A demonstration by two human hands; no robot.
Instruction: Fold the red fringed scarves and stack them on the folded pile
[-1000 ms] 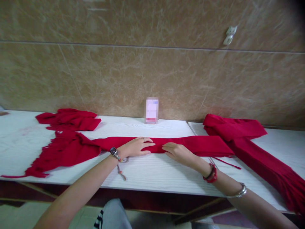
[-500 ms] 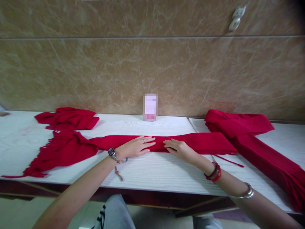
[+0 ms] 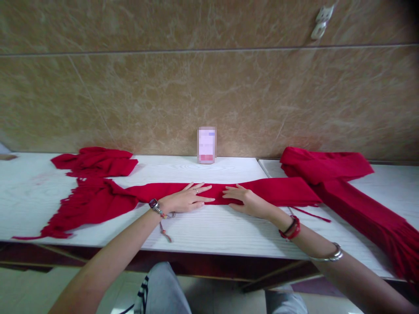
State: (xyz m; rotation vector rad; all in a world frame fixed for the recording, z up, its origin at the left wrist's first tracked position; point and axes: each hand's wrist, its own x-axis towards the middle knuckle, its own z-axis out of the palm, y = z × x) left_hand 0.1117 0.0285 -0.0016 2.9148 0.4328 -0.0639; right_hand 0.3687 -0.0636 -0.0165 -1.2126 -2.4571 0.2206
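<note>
A red scarf [image 3: 281,192] lies lengthwise along the white table, folded into a flat strip in its middle and right part. Its left end fans out, bunched, with a fringe at the far left. My left hand [image 3: 186,199] rests flat on the strip with its fingers spread and pointing right. Facing it, my right hand [image 3: 245,200] lies on the same strip, fingers apart and pointing left. A short bare stretch of red cloth shows between the two sets of fingertips. Neither hand grips the cloth.
Another red cloth [image 3: 94,161] lies crumpled at the back left. On the right, a folded red scarf [image 3: 327,168] bends toward the front with its fringe at the edge. A blurred-out phone-like object [image 3: 206,146] leans on the tiled wall [image 3: 147,96]. The white table [image 3: 209,235] has a seam at right.
The fingers of both hands have spread a little wider on the scarf. The whole view has shifted slightly; the scarves keep their places on the table.
</note>
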